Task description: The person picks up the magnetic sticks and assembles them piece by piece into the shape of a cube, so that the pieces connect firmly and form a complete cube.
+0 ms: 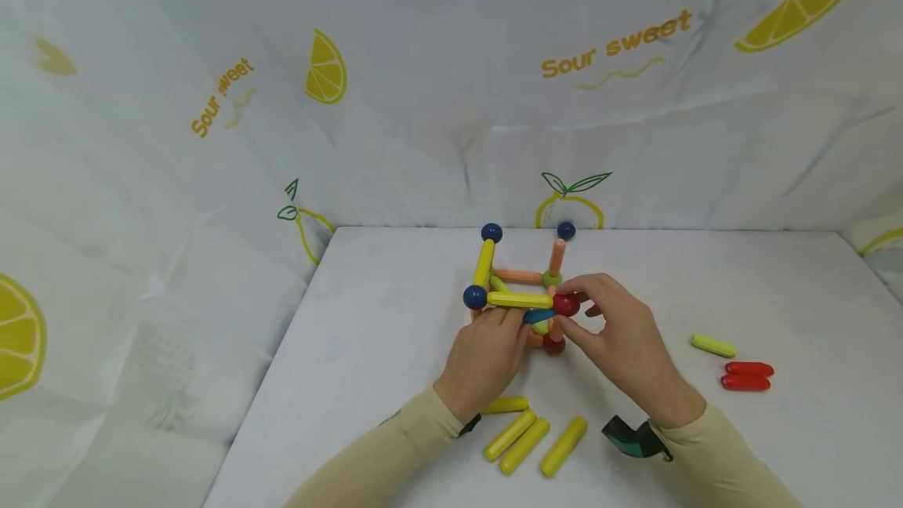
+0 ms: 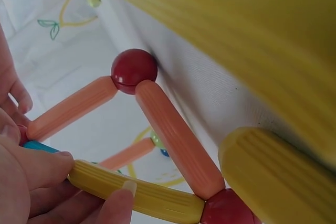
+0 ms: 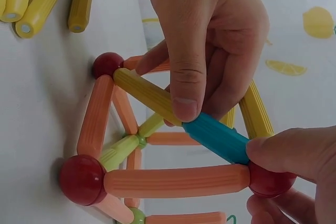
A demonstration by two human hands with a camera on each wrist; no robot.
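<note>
A frame of magnetic rods and balls [image 1: 518,288] stands mid-table. My left hand [image 1: 518,321] pinches a ribbed yellow rod [image 3: 147,94] where it meets a teal rod [image 3: 215,137]; thumb and finger curl round it [image 2: 136,195]. My right hand [image 1: 574,310] pinches the red ball [image 1: 566,304] at the teal rod's other end, its fingertips [image 3: 294,153] pressed on that ball [image 3: 270,179]. Orange rods [image 3: 176,180] join other red balls [image 3: 81,179] at the base. Dark blue balls [image 1: 475,296] top the left corners.
Several loose yellow rods [image 1: 525,437] lie near the front edge under my forearms. A lime rod [image 1: 714,346] and two red rods [image 1: 748,375] lie to the right. A lemon-print cloth [image 1: 324,69] backs and flanks the white table [image 1: 381,335].
</note>
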